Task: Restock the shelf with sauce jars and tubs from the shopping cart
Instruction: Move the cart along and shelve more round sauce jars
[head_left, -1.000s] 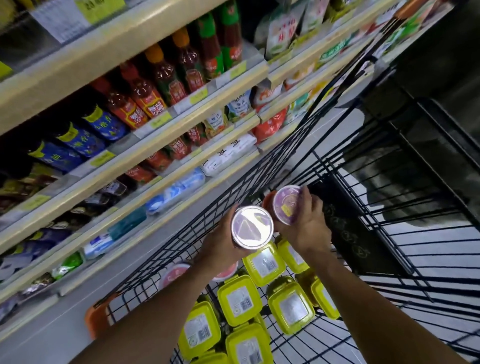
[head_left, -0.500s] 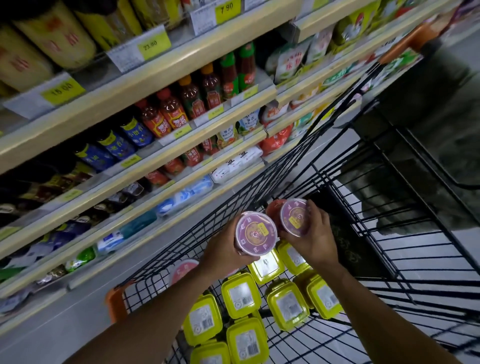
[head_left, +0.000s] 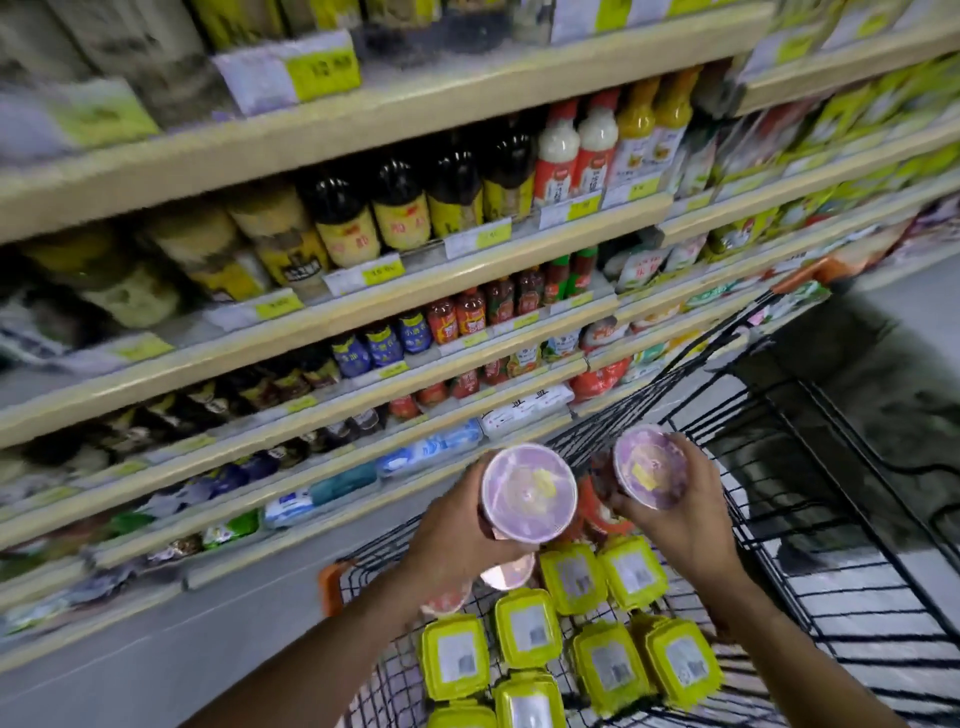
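Risk of a drop above all. Gripped a purple-lidded jar (head_left: 529, 491) in the left hand (head_left: 457, 525), curled round its left side, and a second jar (head_left: 647, 470) in the right hand (head_left: 680, 519), clasped round its right side. Held both in the air over the near-left part of the shopping cart (head_left: 831, 571), lids tipped toward the camera, close beside each other but seemingly apart. Saw nothing under either base.

Judged a one-handed hold on a smooth round wall liable to slip on the reach left and far toward the shelf (head_left: 363, 332). Expected a fall onto the yellow-lidded tubs (head_left: 527, 629) packed below, or onto the pink-lidded jars (head_left: 506, 571) just under the left hand, with a crack possible if glass; could not tell the material.

Judged a knock between the two jars likely too, given such closeness, and a snag on the cart's wire rim on the way across.

Found the shelf blurred — could not pick out a free gap for these jars. Feared that a blind placement might topple the bottles (head_left: 400, 208) crowded along the shelf edges.
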